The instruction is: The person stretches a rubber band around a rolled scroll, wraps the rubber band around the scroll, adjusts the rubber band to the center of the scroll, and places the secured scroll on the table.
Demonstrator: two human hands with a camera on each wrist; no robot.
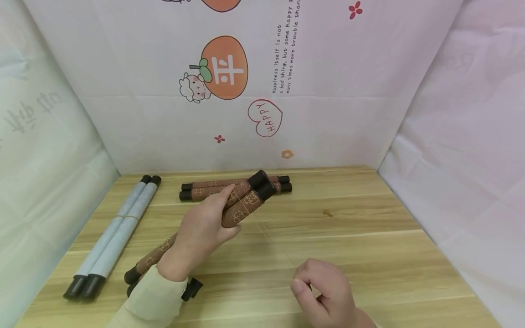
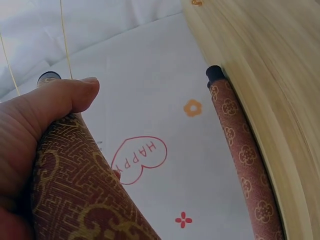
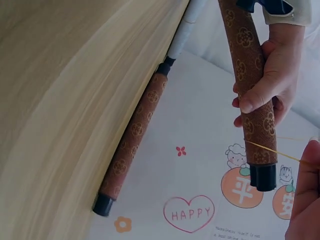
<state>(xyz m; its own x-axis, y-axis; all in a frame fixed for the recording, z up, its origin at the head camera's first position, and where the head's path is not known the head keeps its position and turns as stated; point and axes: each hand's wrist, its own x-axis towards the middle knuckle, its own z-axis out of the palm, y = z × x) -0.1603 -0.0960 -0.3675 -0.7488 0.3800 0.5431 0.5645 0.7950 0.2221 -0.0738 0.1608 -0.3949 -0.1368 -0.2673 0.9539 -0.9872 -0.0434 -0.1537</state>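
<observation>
Two brown patterned scrolls with black end caps (image 1: 242, 209) lie side by side in my left hand (image 1: 201, 232), whose fingers and thumb grip them near the upper end. A thin yellow elastic band (image 1: 260, 224) loops round that end and stretches to my right hand (image 1: 326, 291), whose curled fingers pinch it. In the right wrist view the band (image 3: 275, 150) runs taut from the held scrolls (image 3: 252, 90) to my right fingers (image 3: 306, 185). The left wrist view shows my left thumb (image 2: 65, 97) across the held scroll (image 2: 80, 185).
Two more brown scrolls (image 1: 201, 192) lie together at the back of the wooden table (image 1: 348, 237). A pair of pale blue scrolls (image 1: 119, 232), banded at the middle, lies on the left. White printed cloth (image 1: 328, 114) hangs behind and at both sides.
</observation>
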